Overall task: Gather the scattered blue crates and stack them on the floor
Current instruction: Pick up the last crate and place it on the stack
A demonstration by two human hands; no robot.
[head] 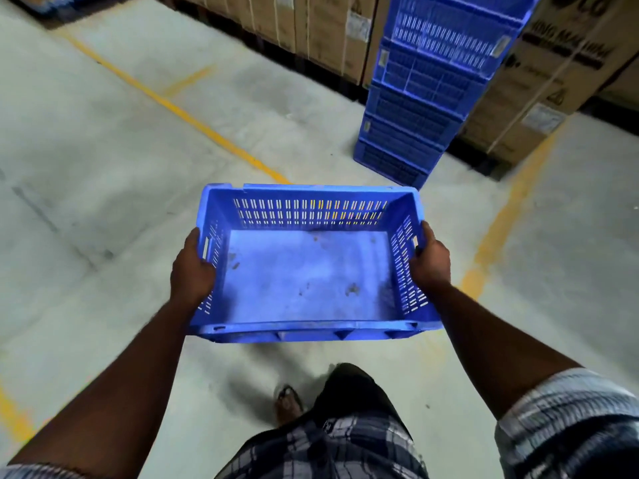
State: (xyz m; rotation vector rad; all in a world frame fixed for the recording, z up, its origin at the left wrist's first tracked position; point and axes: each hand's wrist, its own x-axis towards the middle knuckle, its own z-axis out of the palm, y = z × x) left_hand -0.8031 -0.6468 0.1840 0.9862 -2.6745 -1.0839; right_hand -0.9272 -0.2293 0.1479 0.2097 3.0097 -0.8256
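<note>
I see the concrete floor (pixel 103 167), then a tall stack of blue crates (pixel 425 88) ahead on the right. One empty blue crate (pixel 304 271) is held above the floor — my left hand (pixel 191 271) and right hand (pixel 430 262) each have a grip clamped on its end walls.

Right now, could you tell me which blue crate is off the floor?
The empty crate held at its short sides by the left hand and right hand; the others sit in the stack ahead.
</note>
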